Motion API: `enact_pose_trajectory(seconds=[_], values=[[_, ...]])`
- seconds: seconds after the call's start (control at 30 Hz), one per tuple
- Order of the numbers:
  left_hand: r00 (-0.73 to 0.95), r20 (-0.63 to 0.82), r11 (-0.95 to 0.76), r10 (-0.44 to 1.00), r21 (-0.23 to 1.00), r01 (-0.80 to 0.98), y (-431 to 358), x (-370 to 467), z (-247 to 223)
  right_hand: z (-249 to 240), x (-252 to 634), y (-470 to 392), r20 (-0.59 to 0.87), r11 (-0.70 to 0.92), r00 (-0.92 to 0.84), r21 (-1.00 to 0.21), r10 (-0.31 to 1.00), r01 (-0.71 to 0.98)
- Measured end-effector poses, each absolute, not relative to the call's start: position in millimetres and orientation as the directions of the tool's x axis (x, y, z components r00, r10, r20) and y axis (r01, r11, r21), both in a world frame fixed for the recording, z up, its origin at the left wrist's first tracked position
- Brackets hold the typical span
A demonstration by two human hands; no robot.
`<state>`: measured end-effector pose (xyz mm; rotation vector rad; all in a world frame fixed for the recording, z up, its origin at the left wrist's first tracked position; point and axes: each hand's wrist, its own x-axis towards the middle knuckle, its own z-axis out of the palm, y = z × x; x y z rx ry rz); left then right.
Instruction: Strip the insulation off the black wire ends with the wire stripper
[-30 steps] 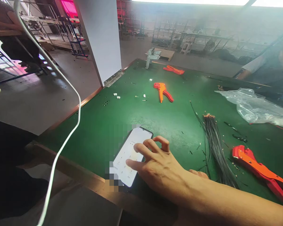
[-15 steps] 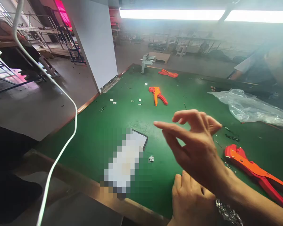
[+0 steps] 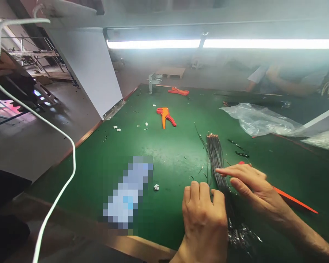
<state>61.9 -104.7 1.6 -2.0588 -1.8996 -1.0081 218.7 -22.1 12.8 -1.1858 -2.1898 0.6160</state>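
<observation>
A bundle of dark wires (image 3: 215,153) lies on the green tabletop, copper-coloured ends away from me and shiny metallic ends near me. My left hand (image 3: 205,212) rests at its left side with the fingers curled under. Those fingertips are hidden, so anything in them cannot be made out. Over the bundle's right side, my right hand (image 3: 254,182) reaches with its fingers stretched out and nothing visible in it. Whether its index fingertip touches the wires is unclear. Partly behind that hand lies an orange-red hand tool (image 3: 296,200).
A blurred-out phone (image 3: 128,193) and a crumpled white scrap (image 3: 156,187) lie left of my hands. Farther back are orange-red pliers (image 3: 164,116), another orange-red tool (image 3: 178,91) and a metal fixture (image 3: 152,82). Clear plastic bags (image 3: 257,118) lie right. A person (image 3: 285,78) sits beyond.
My right hand has come down from its raised, bent-finger pose and flattened out beside the wires. The wire bundle, mostly hidden before, now shows. The view has shifted.
</observation>
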Motion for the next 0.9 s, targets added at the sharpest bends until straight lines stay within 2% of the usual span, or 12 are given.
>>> enact_pose_trajectory(seconds=[0.23, 0.47, 0.57, 0.67, 0.77, 0.83, 0.9], values=[[0.064, 0.613, -0.267, 0.788, 0.246, 0.932, -79, 83, 17, 24, 244, -16, 0.160, 0.370, -0.387, -0.737, 0.908, 0.566], [0.151, 0.614, -0.354, 0.774, 0.222, 0.909, -61, 104, 18, 24, 270, -20, -0.003, 0.117, -0.252, -0.881, 0.968, 0.458], [0.079, 0.587, -0.310, 0.806, 0.305, 0.901, -57, 113, 17, 16, 277, -19, -0.048, -0.010, -0.103, -0.942, 0.994, 0.337], [-0.062, 0.525, -0.229, 0.849, 0.472, 0.851, -54, 117, 15, 14, 278, -14, -0.147, -0.147, 0.004, -0.988, 0.989, 0.052], [-0.124, 0.448, -0.225, 0.886, 0.648, 0.728, -49, 117, 10, 17, 273, -11, -0.235, -0.225, 0.033, -0.956, 0.972, -0.187], [-0.090, 0.417, -0.271, 0.904, 0.723, 0.635, -46, 118, 6, 21, 271, -12, -0.250, -0.245, -0.007, -0.941, 0.968, -0.233], [-0.051, 0.404, -0.314, 0.913, 0.778, 0.544, -44, 118, 3, 23, 271, -14, -0.247, -0.258, -0.077, -0.943, 0.966, -0.211]])
